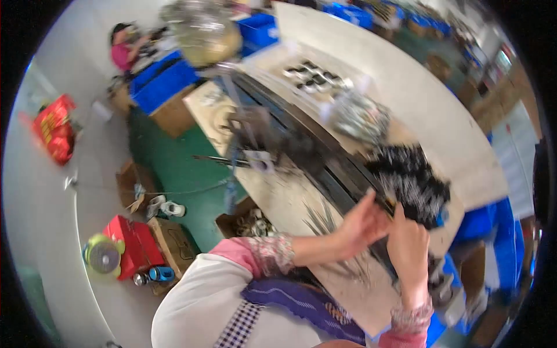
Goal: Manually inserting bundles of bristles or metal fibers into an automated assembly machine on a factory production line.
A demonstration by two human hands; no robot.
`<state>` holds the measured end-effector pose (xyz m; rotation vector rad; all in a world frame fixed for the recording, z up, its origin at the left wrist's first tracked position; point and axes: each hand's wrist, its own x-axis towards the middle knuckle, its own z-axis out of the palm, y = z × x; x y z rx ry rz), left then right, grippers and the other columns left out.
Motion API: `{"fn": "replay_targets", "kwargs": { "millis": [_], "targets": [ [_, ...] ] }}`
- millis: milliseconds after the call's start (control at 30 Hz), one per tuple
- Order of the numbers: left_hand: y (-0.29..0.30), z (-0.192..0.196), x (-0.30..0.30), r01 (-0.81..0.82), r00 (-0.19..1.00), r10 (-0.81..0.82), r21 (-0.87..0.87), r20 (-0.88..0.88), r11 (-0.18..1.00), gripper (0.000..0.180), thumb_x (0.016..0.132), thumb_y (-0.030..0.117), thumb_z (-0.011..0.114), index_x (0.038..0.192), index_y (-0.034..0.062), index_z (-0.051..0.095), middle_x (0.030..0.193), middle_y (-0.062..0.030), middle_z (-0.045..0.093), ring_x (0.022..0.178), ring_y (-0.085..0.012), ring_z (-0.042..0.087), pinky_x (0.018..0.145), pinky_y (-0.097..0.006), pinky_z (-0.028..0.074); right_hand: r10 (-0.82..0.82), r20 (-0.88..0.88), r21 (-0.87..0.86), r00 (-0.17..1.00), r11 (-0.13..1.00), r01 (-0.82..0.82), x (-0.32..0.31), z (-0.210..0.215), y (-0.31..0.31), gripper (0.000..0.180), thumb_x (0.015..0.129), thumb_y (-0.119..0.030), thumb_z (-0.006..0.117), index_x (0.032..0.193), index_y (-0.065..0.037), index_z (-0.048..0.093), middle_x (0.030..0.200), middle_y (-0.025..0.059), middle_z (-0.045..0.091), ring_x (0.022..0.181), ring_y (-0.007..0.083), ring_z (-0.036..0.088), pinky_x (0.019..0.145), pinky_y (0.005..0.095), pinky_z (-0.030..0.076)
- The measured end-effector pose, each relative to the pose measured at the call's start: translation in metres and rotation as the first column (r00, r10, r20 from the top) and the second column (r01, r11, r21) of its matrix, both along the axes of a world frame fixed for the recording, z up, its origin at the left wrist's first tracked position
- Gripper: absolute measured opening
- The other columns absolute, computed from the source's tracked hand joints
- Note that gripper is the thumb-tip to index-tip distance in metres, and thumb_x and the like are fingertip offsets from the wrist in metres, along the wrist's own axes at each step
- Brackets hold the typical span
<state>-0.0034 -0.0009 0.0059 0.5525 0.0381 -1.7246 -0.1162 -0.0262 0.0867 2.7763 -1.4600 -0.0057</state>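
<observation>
My left hand [366, 225] and my right hand [407, 240] come close together over the near end of a long black metal rail [313, 142]. The fingers of both are closed, with the fingertips near the rail. Whatever they hold is too small and blurred to name. Just beyond my right hand lies a heap of black and silvery slender pieces [415, 185]. Several thin metal rods [322, 221] rest on the pale worktable [275, 197], left of my left hand.
A clear plastic bag of parts [361, 116] and a shallow white tray [278, 69] with black-and-white pieces stand behind the rail. Blue bins [487, 229] flank the table at right. On the left floor are a red box [132, 246] and cartons. Another person [125, 46] works far left.
</observation>
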Motion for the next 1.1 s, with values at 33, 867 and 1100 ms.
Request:
{"fn": "replay_targets", "kwargs": {
  "millis": [33, 867, 1100],
  "targets": [
    [0.004, 0.006, 0.003, 0.008, 1.0, -0.008, -0.039, 0.002, 0.999, 0.077, 0.086, 0.058, 0.056, 0.128, -0.004, 0.036, 0.107, -0.0141, 0.053, 0.101, -0.0239, 0.055, 0.098, -0.038, 0.044, 0.002, -0.02, 0.007, 1.0, 1.0, -0.001, 0.001, 0.0, 0.0, 0.04, 0.081, -0.005, 0.051, 0.118, 0.009, 0.051, 0.07, 0.0215, 0.064, 0.065, 0.0367, 0.065, 0.06, 0.0479, 0.05],
    [0.119, -0.026, 0.115, 0.372, -0.543, 0.511, -0.355, 0.666, 0.858, 0.055, 0.091, 0.026, 0.056, 0.138, 0.0013, 0.041, 0.143, -0.0223, 0.037, 0.135, -0.0367, 0.032, 0.11, -0.044, 0.029, -0.185, 0.401, 0.526, 0.897, 0.848, -0.06, -0.117, -0.173, 0.092, 0.037, 0.091, -0.029, 0.057, 0.12, -0.005, 0.055, 0.107, 0.0241, 0.062, 0.097, 0.04, 0.061, 0.08, 0.0449, 0.048],
    [0.191, -0.069, 0.322, -0.669, -0.603, -0.496, -0.057, 0.626, 0.741, 0.085, 0.08, 0.026, 0.064, 0.146, 0.0002, 0.017, 0.079, -0.021, 0.066, 0.071, -0.0409, 0.064, 0.063, -0.049, 0.051, -0.134, 0.347, 0.448, 0.928, 0.893, -0.039, -0.124, -0.184, 0.088, 0.032, 0.09, -0.026, 0.059, 0.113, -0.004, 0.059, 0.103, 0.0242, 0.063, 0.094, 0.041, 0.061, 0.078, 0.0456, 0.048]
  ]
}}
